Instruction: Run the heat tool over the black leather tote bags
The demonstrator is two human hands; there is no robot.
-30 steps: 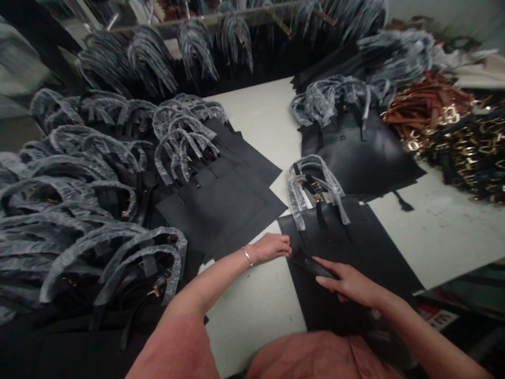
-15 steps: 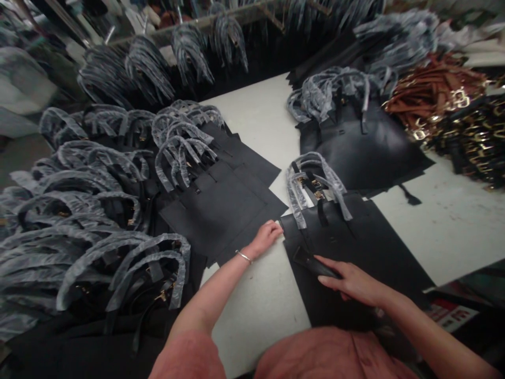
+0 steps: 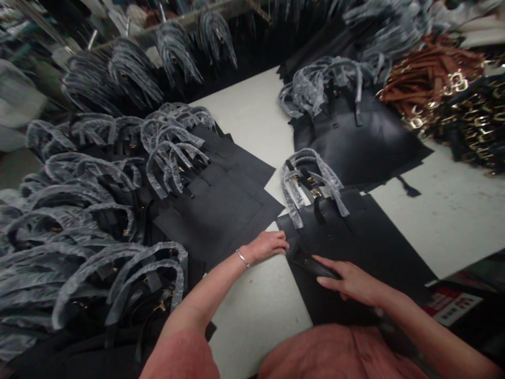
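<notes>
A black tote bag [image 3: 379, 239] lies flat in front of me, its handles [image 3: 294, 197] wrapped in clear plastic and gold hardware between them. At its left edge, near the top corner, my left hand [image 3: 271, 245] is closed, with the curled fingertips on the edge. My right hand [image 3: 349, 279] grips a black hand-held tool [image 3: 311, 263] with a broad head, whose exact kind I cannot make out. The tool's head is over the bag's upper left part, close to its surface. Whether it touches the leather is unclear.
Black bag pieces with wrapped handles [image 3: 98, 263] crowd the left side. More black panels [image 3: 216, 205] overlap beside my left hand. Another stack of bags [image 3: 355, 137] lies beyond. Brown straps [image 3: 430, 79] and black straps with gold buckles [image 3: 477, 126] are heaped on the white table [image 3: 453, 221].
My left hand has moved slightly down and right, onto the bag's left edge. The right hand keeps hold of the black tool in nearly the same spot. The view has shifted a little.
</notes>
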